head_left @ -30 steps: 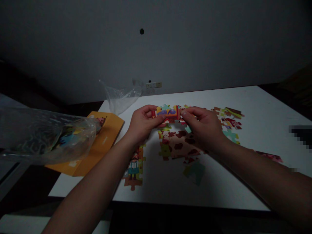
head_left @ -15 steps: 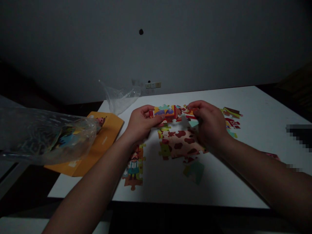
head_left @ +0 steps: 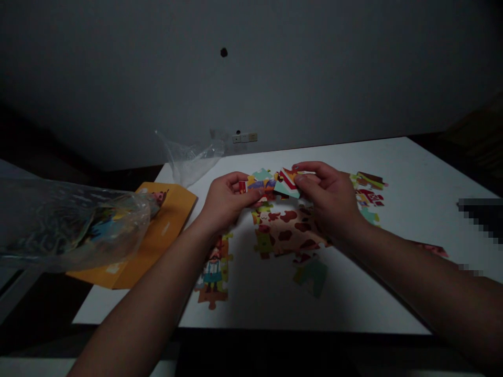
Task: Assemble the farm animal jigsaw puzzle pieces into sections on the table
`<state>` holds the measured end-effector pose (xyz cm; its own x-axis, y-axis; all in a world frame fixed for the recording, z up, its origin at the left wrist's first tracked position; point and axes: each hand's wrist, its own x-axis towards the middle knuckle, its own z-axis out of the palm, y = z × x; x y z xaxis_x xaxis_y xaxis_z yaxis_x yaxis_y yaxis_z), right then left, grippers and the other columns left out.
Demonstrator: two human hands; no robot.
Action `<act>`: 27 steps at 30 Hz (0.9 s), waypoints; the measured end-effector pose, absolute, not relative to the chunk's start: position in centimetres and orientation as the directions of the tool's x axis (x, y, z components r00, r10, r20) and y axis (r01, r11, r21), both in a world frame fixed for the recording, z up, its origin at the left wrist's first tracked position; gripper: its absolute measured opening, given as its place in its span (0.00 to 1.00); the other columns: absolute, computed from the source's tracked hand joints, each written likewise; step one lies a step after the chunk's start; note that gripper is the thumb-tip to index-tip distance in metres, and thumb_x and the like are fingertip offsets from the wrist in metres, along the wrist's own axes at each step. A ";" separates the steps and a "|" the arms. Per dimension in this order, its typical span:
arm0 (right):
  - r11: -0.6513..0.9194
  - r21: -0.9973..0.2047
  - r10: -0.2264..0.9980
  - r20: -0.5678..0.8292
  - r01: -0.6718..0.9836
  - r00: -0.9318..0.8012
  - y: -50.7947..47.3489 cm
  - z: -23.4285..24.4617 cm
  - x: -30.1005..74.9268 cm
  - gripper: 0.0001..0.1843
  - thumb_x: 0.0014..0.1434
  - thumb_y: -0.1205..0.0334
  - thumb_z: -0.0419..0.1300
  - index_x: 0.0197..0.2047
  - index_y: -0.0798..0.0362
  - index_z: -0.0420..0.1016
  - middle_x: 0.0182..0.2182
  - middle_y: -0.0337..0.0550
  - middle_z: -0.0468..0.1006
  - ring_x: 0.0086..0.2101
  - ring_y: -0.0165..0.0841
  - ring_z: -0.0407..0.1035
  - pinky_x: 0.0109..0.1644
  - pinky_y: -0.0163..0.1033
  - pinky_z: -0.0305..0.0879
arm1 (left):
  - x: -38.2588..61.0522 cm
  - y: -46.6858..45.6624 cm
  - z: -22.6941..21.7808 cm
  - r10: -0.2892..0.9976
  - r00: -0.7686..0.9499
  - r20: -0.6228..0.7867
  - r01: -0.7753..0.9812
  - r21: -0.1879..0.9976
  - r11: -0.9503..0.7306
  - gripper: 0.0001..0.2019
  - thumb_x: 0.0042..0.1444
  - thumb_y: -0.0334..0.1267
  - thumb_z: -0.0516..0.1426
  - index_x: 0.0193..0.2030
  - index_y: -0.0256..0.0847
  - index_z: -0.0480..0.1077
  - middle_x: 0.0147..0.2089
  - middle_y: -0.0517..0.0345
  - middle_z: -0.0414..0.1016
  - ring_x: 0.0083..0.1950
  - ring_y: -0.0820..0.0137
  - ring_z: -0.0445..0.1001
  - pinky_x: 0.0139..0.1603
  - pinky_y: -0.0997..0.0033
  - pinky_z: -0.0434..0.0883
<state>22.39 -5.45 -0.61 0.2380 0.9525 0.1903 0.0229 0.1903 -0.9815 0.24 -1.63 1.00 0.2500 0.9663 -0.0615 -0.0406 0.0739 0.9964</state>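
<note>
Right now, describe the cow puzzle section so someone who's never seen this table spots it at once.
On the white table, find the left hand and the right hand. In the picture, the cow puzzle section lies just below them. One large, pale, brown-patched cow fills most of it, unlike the narrow puzzle strip to its left, which shows a standing figure.

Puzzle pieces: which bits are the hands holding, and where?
Left hand: purple-marked section, by its lower left. Right hand: red-striped piece, by its right edge.
</note>
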 end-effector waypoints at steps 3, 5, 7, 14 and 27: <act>0.195 -0.980 0.953 0.196 0.028 0.231 -5.4 -0.7 22.4 0.18 0.61 0.50 0.74 0.51 0.47 0.86 0.31 0.40 0.86 0.31 0.38 0.79 0.37 0.43 0.74 | 0.3 -1.6 0.9 0.965 0.256 -0.054 -0.054 0.996 0.070 0.23 0.46 0.43 0.82 0.41 0.40 0.77 0.35 0.58 0.85 0.35 0.67 0.86 0.40 0.67 0.87; 0.198 -0.979 0.953 0.204 0.047 0.225 -5.4 -0.7 22.4 0.18 0.62 0.49 0.74 0.52 0.47 0.86 0.31 0.40 0.86 0.32 0.38 0.79 0.38 0.44 0.75 | 0.3 -1.7 1.0 0.964 0.260 -0.055 -0.050 0.996 0.070 0.22 0.47 0.42 0.81 0.41 0.41 0.77 0.36 0.57 0.86 0.35 0.67 0.86 0.40 0.67 0.87; 0.201 -0.978 0.952 0.209 0.059 0.223 -5.4 -0.7 22.4 0.17 0.63 0.49 0.72 0.52 0.47 0.87 0.31 0.40 0.86 0.32 0.38 0.79 0.38 0.44 0.76 | 0.3 -1.7 1.0 0.963 0.261 -0.062 -0.040 0.996 0.075 0.21 0.48 0.41 0.81 0.41 0.41 0.78 0.35 0.57 0.85 0.35 0.67 0.86 0.40 0.67 0.87; 0.185 -0.981 0.955 0.195 0.065 0.225 -5.5 -0.6 22.4 0.18 0.63 0.51 0.70 0.54 0.47 0.87 0.30 0.39 0.85 0.32 0.38 0.79 0.39 0.45 0.77 | 0.3 -1.7 1.1 0.961 0.269 -0.055 -0.030 0.997 0.066 0.19 0.49 0.40 0.79 0.41 0.41 0.77 0.33 0.58 0.84 0.33 0.68 0.85 0.35 0.70 0.84; 0.259 -0.951 0.915 0.297 0.166 0.274 -5.7 -0.3 22.5 0.14 0.61 0.53 0.74 0.48 0.46 0.91 0.31 0.41 0.86 0.33 0.39 0.81 0.41 0.47 0.79 | 0.2 -1.5 0.8 0.966 0.250 -0.068 -0.024 0.997 0.076 0.19 0.49 0.38 0.78 0.42 0.42 0.75 0.36 0.56 0.86 0.33 0.68 0.85 0.38 0.66 0.86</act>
